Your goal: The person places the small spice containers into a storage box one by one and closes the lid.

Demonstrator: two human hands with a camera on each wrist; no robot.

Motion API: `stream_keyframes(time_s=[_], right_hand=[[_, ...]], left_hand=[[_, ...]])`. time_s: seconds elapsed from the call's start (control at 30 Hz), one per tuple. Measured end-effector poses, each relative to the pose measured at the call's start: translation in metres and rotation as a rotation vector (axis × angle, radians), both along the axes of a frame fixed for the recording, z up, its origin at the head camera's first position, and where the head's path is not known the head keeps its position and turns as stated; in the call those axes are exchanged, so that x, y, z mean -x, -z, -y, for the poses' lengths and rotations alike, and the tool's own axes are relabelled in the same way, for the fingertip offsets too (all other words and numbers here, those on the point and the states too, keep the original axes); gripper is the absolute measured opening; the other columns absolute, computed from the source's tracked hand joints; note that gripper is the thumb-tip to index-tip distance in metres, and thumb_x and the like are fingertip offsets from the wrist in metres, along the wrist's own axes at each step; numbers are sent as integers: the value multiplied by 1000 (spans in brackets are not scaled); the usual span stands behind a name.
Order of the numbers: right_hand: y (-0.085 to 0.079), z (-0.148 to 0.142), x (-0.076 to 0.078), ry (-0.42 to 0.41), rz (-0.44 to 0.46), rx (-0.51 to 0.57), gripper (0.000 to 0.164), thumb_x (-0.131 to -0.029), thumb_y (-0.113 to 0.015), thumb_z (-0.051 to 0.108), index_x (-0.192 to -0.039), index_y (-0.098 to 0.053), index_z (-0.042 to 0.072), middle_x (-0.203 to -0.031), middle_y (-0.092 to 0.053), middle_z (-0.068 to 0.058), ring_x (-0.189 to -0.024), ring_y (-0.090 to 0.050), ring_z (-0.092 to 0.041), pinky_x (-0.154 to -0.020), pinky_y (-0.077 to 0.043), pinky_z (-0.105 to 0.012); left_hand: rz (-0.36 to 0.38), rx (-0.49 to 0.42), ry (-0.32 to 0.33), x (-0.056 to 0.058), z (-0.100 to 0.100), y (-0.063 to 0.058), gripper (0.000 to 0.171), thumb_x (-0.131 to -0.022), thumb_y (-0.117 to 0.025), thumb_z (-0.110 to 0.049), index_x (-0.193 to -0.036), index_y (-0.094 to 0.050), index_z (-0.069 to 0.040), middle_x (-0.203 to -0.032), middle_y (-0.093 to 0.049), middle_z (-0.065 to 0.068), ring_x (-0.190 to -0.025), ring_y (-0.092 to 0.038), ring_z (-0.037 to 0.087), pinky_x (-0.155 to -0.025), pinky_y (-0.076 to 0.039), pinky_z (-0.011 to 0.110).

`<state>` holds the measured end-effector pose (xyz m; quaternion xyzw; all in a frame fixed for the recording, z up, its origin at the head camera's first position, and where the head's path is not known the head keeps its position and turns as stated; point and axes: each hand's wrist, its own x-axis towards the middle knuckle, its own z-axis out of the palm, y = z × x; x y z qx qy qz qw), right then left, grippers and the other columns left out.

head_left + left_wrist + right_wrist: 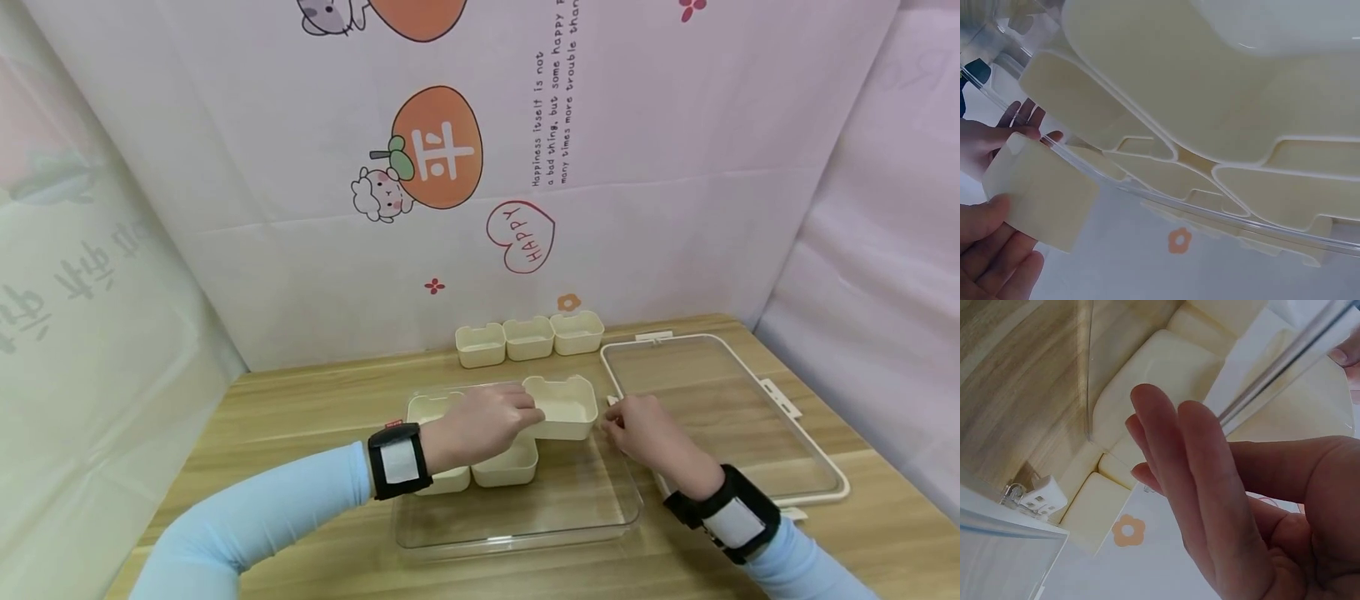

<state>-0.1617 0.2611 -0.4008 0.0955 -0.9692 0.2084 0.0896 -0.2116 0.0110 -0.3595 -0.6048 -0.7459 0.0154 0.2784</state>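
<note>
My left hand pinches the left end of a cream bin, raised and tilted over the right rear of a clear box. In the left wrist view, the left thumb lies on the wall of this bin, fingers on its other side. Other cream bins, such as one at the front, sit in the box's left half, partly hidden by my left arm. My right hand is at the box's right rim, beside the held bin. Its fingers look fairly straight; whether they touch the rim is unclear.
Three cream bins, among them a middle one, stand in a row at the back against the printed cloth. A clear lid with a cream frame and clips lies on the wooden table at the right.
</note>
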Motion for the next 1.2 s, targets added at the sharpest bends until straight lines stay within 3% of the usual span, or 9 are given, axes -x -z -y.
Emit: stream_keyframes(time_s=[0.13,0.33,0.67,1.2], right_hand=[[-1,0,0,-9,7,-6,10,-83,-64,5,-82,-74,2,-59,-59,4,-54,-49,-7,-52,-43,-24],[-3,0,-1,-32,-2,-21,13,-82,-63,4,-71,-71,7,-55,-56,6,-52,-47,-6,-51,-41,-24],[-3,2,-2,-20,-5,-63,19,-79,-58,-1,-64,-63,10,-52,-46,5,-49,-41,-9,-47,-34,-22],[-3,1,-1,-4,-5,-72,18,-75,-59,-3,-62,-59,10,-55,-49,2,-52,-43,-12,-49,-35,-25]], left_hand=[[-34,1,1,-2,-4,1,31,-80,-54,5,-90,-72,-19,-79,-65,-10,-80,-61,4,-74,-50,16],[-56,15,-10,-5,-8,1,30,-82,-54,3,-88,-72,-21,-78,-65,-12,-80,-62,4,-74,-52,17],[-8,91,-18,-9,-15,5,27,-80,-56,0,-87,-72,-21,-76,-65,-11,-75,-60,4,-56,-47,17],[-1,175,-47,-17,-21,4,22,-81,-55,-6,-85,-70,-22,-77,-63,-12,-78,-60,4,-55,-49,19]])
